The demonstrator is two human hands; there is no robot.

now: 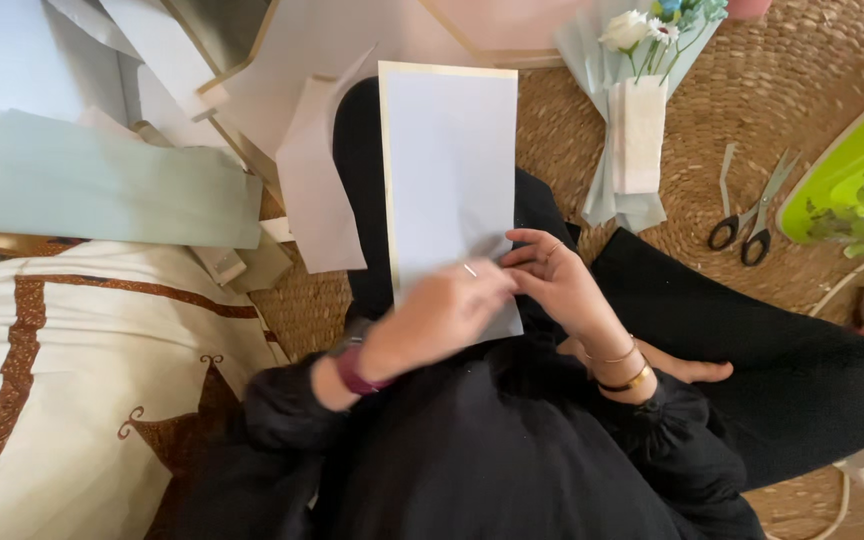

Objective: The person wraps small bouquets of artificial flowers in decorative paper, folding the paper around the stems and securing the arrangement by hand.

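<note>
Home craft spot on floor: woven mat point(752, 120), paper sheets point(112, 180), scissors point(752, 225), patterned cushion point(82, 370).

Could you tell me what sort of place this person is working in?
Probably a home craft corner on the floor: a woven mat underfoot, cut paper sheets scattered about, scissors and a small wrapped bouquet nearby.

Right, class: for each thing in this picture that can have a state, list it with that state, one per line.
white paper sheet: lying flat on the lap, near edge pinched
left hand: closed on the sheet's edge
right hand: fingers pinching the same edge
scissors: open, lying on the woven mat
flower bouquet: wrapped, lying down
</note>
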